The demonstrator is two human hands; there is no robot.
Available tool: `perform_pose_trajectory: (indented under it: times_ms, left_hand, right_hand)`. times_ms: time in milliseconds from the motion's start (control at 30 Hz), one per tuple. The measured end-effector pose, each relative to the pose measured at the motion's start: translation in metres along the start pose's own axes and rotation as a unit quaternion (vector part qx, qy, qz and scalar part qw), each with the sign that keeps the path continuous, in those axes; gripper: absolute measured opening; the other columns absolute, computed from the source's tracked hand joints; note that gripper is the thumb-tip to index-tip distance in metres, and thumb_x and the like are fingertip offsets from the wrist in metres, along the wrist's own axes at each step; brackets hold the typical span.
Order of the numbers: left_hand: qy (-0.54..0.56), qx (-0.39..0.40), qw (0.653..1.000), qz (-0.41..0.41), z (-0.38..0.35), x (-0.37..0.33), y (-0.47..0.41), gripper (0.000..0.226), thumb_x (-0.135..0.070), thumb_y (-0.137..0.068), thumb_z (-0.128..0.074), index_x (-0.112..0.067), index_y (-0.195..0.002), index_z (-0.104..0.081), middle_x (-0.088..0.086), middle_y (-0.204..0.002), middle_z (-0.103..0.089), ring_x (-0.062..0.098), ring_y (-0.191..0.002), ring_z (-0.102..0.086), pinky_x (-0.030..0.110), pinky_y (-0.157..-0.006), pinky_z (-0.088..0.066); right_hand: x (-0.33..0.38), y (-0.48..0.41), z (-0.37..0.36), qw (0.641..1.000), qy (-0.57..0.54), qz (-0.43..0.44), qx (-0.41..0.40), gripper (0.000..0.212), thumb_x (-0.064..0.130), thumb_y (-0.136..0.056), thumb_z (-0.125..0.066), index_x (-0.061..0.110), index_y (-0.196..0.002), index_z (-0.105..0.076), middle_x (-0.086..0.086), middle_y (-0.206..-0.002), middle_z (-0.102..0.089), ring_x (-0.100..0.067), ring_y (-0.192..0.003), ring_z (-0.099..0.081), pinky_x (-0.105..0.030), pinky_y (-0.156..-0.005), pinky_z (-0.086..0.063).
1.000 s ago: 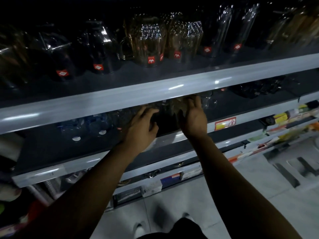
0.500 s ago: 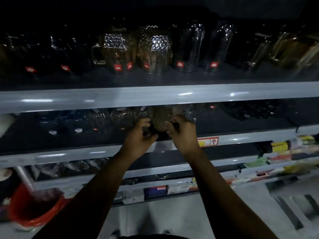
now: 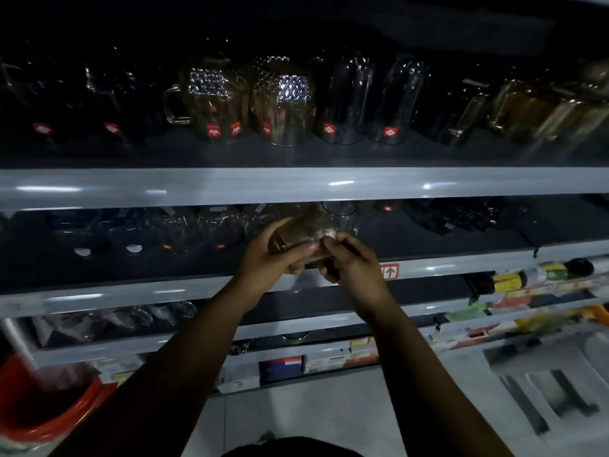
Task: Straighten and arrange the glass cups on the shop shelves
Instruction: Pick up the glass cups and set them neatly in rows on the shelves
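A brownish glass cup (image 3: 301, 234) is tilted on its side just in front of the middle shelf (image 3: 461, 265). My left hand (image 3: 272, 258) grips it from the left and below. My right hand (image 3: 349, 262) pinches its right end with thumb and fingertips. More glass cups (image 3: 197, 230) stand in a dim row on the middle shelf to the left, and a clear glass (image 3: 339, 212) stands just behind the held cup. The scene is dark and details of the cups are hard to make out.
The top shelf (image 3: 296, 186) carries patterned amber mugs (image 3: 217, 100), tall clear glasses (image 3: 349, 100) and golden jugs (image 3: 547, 113). Lower shelves hold glassware (image 3: 138, 318) and coloured boxes (image 3: 514, 282). A red basket (image 3: 46, 404) stands at bottom left; tiled floor (image 3: 329, 407) lies below.
Both hands have drawn back from the middle shelf with the brownish cup, which now lies tilted between them in front of the shelf edge. The camera view has shifted upward and left.
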State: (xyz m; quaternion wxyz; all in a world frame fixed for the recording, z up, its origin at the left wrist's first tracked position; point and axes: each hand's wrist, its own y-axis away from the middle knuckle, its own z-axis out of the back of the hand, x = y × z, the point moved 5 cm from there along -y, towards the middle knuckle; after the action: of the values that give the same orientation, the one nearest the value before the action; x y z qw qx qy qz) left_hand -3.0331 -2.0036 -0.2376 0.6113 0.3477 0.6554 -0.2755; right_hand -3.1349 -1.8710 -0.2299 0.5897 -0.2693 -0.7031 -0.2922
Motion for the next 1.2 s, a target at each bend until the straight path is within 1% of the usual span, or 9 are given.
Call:
perform_pose_trajectory:
  times_ms: [67, 133, 267, 367, 500, 667, 767, 900, 1200]
  left_hand:
    - [0.025, -0.014, 0.998, 0.058, 0.005, -0.001, -0.002, 0.052, -0.028, -0.08, -0.085, -0.022, -0.126, -0.062, 0.013, -0.112, -0.073, 0.029, -0.076, -0.07, 0.04, -0.071, -0.061]
    - [0.019, -0.015, 0.995, 0.097, 0.008, -0.007, -0.002, 0.047, -0.035, -0.079, -0.084, -0.022, -0.119, -0.063, 0.014, -0.108, -0.075, 0.028, -0.068, -0.067, 0.035, -0.065, -0.058]
    - [-0.047, 0.008, 0.995, 0.087, 0.008, -0.024, -0.004, 0.037, -0.034, -0.077, -0.086, -0.028, -0.108, -0.067, 0.002, -0.092, -0.078, 0.019, -0.062, -0.066, 0.03, -0.059, -0.055]
    - [-0.111, 0.024, 0.992, 0.062, 0.004, -0.031, -0.003, 0.03, -0.025, -0.081, -0.083, -0.033, -0.102, -0.065, -0.005, -0.072, -0.073, 0.02, -0.059, -0.063, 0.033, -0.057, -0.05]
    - [-0.13, 0.006, 0.991, 0.038, 0.005, -0.035, 0.0, 0.042, -0.026, -0.081, -0.082, -0.029, -0.119, -0.064, 0.0, -0.093, -0.071, 0.008, -0.056, -0.061, 0.021, -0.046, -0.046]
    - [-0.039, -0.009, 0.998, 0.045, 0.011, -0.029, 0.0, 0.038, -0.038, -0.091, -0.071, -0.03, -0.128, -0.064, 0.004, -0.111, -0.072, 0.015, -0.071, -0.068, 0.03, -0.068, -0.059]
    - [-0.162, -0.082, 0.982, -0.042, 0.027, -0.023, -0.004, 0.027, -0.027, -0.096, -0.066, -0.025, -0.124, -0.066, 0.003, -0.113, -0.071, 0.015, -0.092, -0.069, 0.033, -0.085, -0.059]
    - [-0.39, -0.125, 0.895, -0.175, 0.042, -0.018, -0.007, 0.038, -0.019, -0.092, -0.064, -0.018, -0.13, -0.061, 0.007, -0.135, -0.054, 0.023, -0.117, -0.059, 0.039, -0.104, -0.049]
    - [-0.501, -0.074, 0.848, -0.154, 0.047, 0.005, -0.023, 0.074, -0.02, -0.089, -0.068, -0.009, -0.153, -0.033, 0.007, -0.159, -0.022, 0.033, -0.146, -0.031, 0.048, -0.118, -0.035]
  right_hand:
    - [0.001, 0.001, 0.007, 0.995, 0.063, 0.068, -0.038, 0.021, 0.02, -0.093, -0.067, 0.014, -0.113, -0.065, -0.009, -0.097, -0.068, -0.02, -0.078, -0.063, -0.032, -0.063, -0.049]
    - [0.002, 0.006, 0.012, 0.964, 0.208, 0.156, -0.062, 0.05, 0.026, -0.083, -0.075, 0.025, -0.13, -0.057, -0.005, -0.126, -0.059, -0.014, -0.107, -0.063, -0.033, -0.085, -0.056]
    - [0.011, 0.019, -0.014, 0.784, 0.533, 0.315, -0.053, 0.081, 0.036, -0.079, -0.077, 0.017, -0.15, -0.041, -0.006, -0.15, -0.04, -0.026, -0.137, -0.041, -0.036, -0.108, -0.039]
    - [0.007, 0.017, -0.035, 0.745, 0.587, 0.312, -0.062, 0.089, 0.047, -0.076, -0.078, 0.013, -0.149, -0.041, -0.007, -0.151, -0.043, -0.03, -0.137, -0.041, -0.04, -0.105, -0.039]
    - [0.005, 0.01, -0.036, 0.768, 0.548, 0.311, -0.114, 0.078, 0.053, -0.074, -0.078, 0.011, -0.135, -0.054, -0.007, -0.13, -0.058, -0.028, -0.119, -0.053, -0.043, -0.096, -0.046]
    - [-0.006, -0.003, -0.021, 0.844, 0.456, 0.23, -0.164, 0.078, 0.067, -0.073, -0.071, 0.018, -0.132, -0.057, -0.002, -0.128, -0.062, -0.023, -0.116, -0.053, -0.039, -0.098, -0.043]
    - [-0.011, -0.014, -0.024, 0.873, 0.418, 0.2, -0.149, 0.074, 0.061, -0.071, -0.076, 0.02, -0.13, -0.058, -0.001, -0.131, -0.063, -0.022, -0.123, -0.054, -0.04, -0.109, -0.041]
    - [-0.022, -0.032, -0.032, 0.901, 0.38, 0.146, -0.151, 0.069, 0.056, -0.067, -0.075, 0.02, -0.124, -0.064, 0.0, -0.124, -0.068, -0.022, -0.118, -0.059, -0.043, -0.105, -0.048]
    - [-0.048, -0.06, -0.039, 0.916, 0.358, 0.082, -0.16, 0.081, 0.063, -0.069, -0.068, 0.021, -0.137, -0.054, -0.001, -0.135, -0.062, -0.019, -0.127, -0.056, -0.041, -0.109, -0.047]
